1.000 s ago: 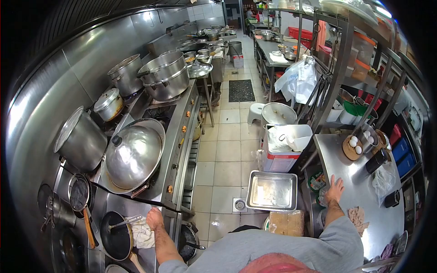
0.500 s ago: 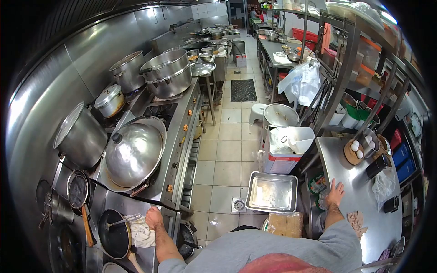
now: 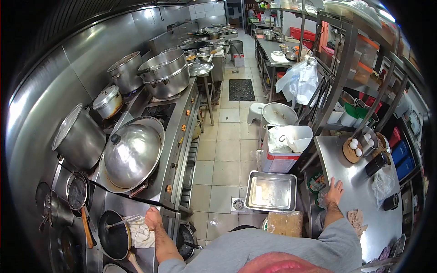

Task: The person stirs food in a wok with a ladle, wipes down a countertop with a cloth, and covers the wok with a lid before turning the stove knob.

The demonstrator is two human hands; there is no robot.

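My left hand [image 3: 154, 218] is closed in a fist at the edge of the steel stove counter [image 3: 136, 205], right beside a crumpled white cloth [image 3: 143, 235]. Whether anything is inside its curled fingers is hidden. Just left of the cloth lies a black frying pan [image 3: 114, 234] with a wooden handle and a metal utensil resting in it. My right hand [image 3: 334, 192] lies open with fingers spread on the near edge of a steel table [image 3: 357, 193]. A wrinkled light-brown cloth [image 3: 357, 223] is behind its wrist on the same table.
A domed wok lid [image 3: 133, 154] covers a wok on the stove, with large pots [image 3: 79, 136] behind. A steel tray [image 3: 271, 209] and a cardboard box [image 3: 284, 224] sit on the floor. Eggs [image 3: 354, 144], a black cup [image 3: 377, 164] and plastic bags stand on the right table.
The view has shifted very slightly. Both hands stay in the same places and poses, and no object around them has visibly moved.
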